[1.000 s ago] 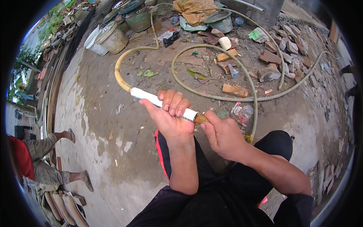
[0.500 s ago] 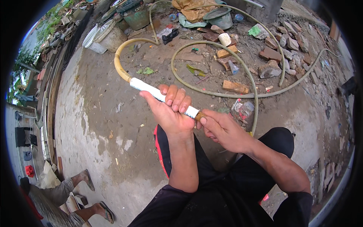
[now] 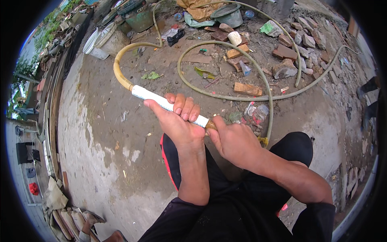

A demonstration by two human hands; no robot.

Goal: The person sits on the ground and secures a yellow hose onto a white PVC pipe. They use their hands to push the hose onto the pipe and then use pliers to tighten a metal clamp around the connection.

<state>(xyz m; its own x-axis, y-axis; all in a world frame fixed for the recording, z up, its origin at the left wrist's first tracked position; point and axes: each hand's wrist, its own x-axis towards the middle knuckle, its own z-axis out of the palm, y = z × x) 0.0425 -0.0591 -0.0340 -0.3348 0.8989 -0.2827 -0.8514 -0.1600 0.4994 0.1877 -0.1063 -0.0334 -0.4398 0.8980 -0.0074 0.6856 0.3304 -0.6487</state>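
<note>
My left hand (image 3: 181, 125) is closed around a white tube (image 3: 146, 93), palm up with the fingers over it. A yellowish hose (image 3: 120, 70) runs out of the tube's upper end and curves back along the ground. My right hand (image 3: 238, 143) grips a brownish hose piece (image 3: 210, 125) at the tube's lower end, thumb against it. Beyond my right hand lies a pale hose (image 3: 269, 115) with a yellow end (image 3: 263, 141) near my dark-clad knee.
Ahead are buckets (image 3: 139, 20), plastic sacks (image 3: 199, 12), broken bricks (image 3: 284, 52), wood scraps (image 3: 248, 88) and litter on muddy ground. Long boards (image 3: 56, 121) line the left side. Another person's legs (image 3: 86, 228) show at the lower left, and dark shapes (image 3: 369, 97) at the right edge.
The other person at the left has moved downward, mostly out of view. The ground has shifted slightly in the picture. My hands keep their grips, with my right fingers slightly repositioned.
</note>
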